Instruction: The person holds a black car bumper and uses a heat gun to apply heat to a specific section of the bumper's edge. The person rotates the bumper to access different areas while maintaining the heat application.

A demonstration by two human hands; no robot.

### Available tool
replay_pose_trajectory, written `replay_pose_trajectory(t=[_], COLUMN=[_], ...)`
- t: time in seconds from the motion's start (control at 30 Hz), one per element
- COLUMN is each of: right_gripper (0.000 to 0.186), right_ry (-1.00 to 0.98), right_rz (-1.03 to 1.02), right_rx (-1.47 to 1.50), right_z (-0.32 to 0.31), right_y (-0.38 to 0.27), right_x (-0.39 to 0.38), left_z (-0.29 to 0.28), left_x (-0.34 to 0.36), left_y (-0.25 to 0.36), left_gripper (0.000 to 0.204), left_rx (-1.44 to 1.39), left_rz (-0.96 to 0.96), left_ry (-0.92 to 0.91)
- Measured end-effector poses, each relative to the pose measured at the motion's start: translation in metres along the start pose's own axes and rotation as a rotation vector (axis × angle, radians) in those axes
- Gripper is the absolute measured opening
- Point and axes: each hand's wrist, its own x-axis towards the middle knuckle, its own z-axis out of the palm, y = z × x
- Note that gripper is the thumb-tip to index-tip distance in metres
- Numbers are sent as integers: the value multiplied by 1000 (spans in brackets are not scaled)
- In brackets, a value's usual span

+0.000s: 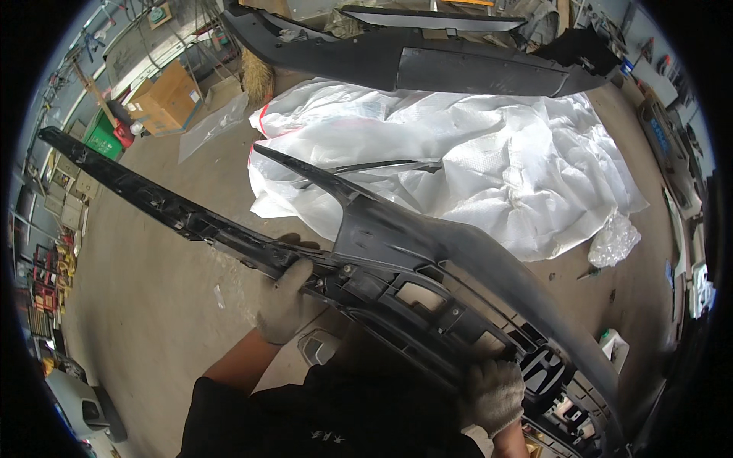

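Both my hands, in grey work gloves, hold a long black plastic bumper part (405, 229) that runs diagonally from the upper left to the lower right, with a forked strip, slots, clips and a grille section. My left hand (284, 298) is closed on its middle rail, the fingertips partly behind it. My right hand (495, 393) grips the lower edge near the grille at the lower right. Below the part, my dark shirt fills the bottom of the view, and a small light object behind it is mostly hidden.
Crumpled white wrapping (519, 160) covers floor ahead, with clear plastic (615, 237) beside it. Another black bumper (473, 65) lies beyond. A cardboard box (172, 95), green bin (101, 137) and broom (256, 80) stand upper left. Parts line both walls; a white jug (615, 347) is at right.
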Motion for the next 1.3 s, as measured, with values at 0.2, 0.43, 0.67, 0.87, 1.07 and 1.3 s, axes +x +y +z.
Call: replay_pose_trajectory(t=[0.2,0.43,0.67,0.87,1.07,1.3], right_gripper=[29,31,28,34,32,31], right_ry=[-164,-153,-112,-8,-57,-49], right_rz=[34,55,60,71,91,91], right_rx=[42,29,71,41,-4,-26], right_z=[-8,-10,-8,-5,-1,-7], right_y=[2,1,0,-6,-5,-10], right_x=[2,2,3,2,1,5], left_z=[-8,-13,-11,7,1,3], left_x=[1,8,5,1,6,1], left_y=[3,-4,-8,2,-3,-1], left_gripper=[43,42,39,26,24,30], left_rx=[238,193,103,-38,35,20], left_rz=[111,76,-8,-56,-14,-25], left_ry=[10,-41,-57,-86,-102,-90])
